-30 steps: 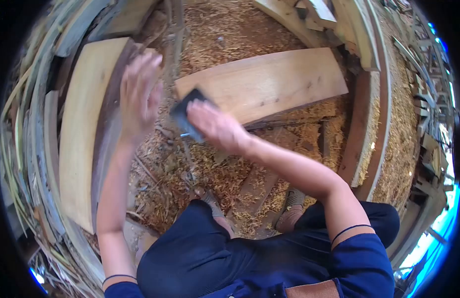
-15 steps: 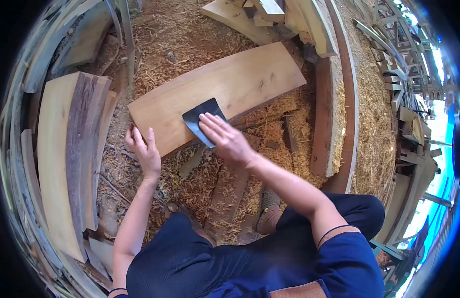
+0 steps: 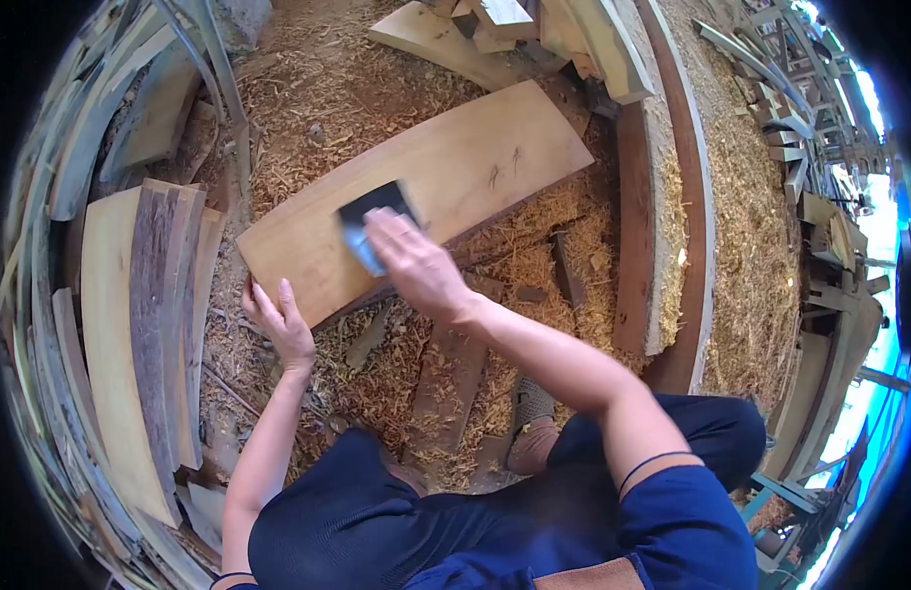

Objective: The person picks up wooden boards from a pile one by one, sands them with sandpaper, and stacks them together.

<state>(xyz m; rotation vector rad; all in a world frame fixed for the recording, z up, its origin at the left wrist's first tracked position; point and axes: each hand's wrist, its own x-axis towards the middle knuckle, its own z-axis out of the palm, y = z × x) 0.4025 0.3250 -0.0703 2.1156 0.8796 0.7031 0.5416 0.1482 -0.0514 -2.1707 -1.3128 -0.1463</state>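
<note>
A pale wooden board lies at a slant in front of me, with small dark marks near its right end. My left hand grips its near left corner, fingers along the end and thumb at the near edge. Under the flat fingers of my right hand is a dark sheet of sandpaper, pressed on the left half of the board's upper face. The sheet's near part looks bluish and shiny, and it is blurred by motion. My right palm hides some of the board's near edge.
Curved planks are stacked at my left. Offcuts lie beyond the board, and long thick boards stand to its right. Wood shavings cover the ground. My shod foot rests near the shavings.
My right hand and the sandpaper have slid a little left and toward the board's far edge. My left hand keeps its grip on the corner. The view has turned slightly.
</note>
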